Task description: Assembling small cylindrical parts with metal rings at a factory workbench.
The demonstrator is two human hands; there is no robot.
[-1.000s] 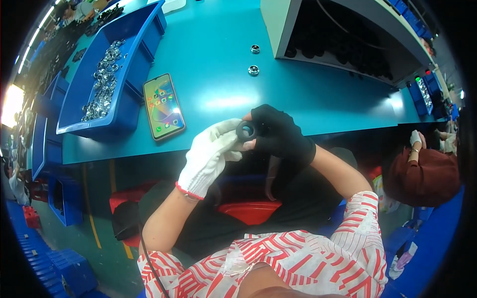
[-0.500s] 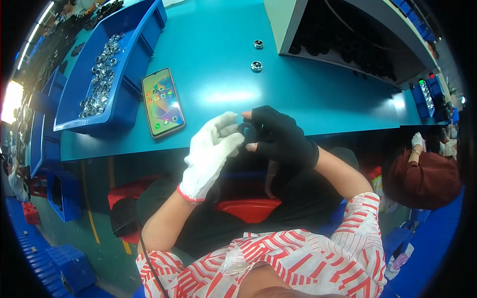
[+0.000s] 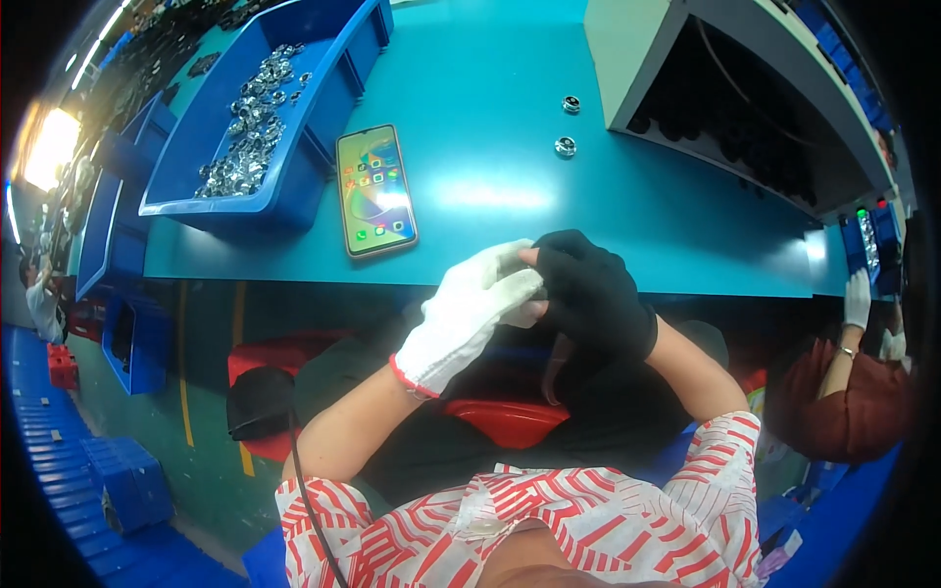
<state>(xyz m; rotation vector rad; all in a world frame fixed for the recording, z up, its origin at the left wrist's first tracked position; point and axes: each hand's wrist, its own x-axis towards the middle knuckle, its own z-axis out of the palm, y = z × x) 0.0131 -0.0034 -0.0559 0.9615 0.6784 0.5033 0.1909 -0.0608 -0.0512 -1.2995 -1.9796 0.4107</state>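
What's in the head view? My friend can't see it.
A person's white-gloved left hand and black-gloved right hand meet at the near edge of a teal table. Beyond are a lit phone and a blue bin of shiny parts.

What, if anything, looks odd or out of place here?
Nothing appears spilled or damaged. A lit rectangular smartphone lies beside the long blue plastic bin of shiny silver parts, perhaps odd among work items. Mismatched too: the left hand wears a knitted white glove, the right hand a fingerless black one.
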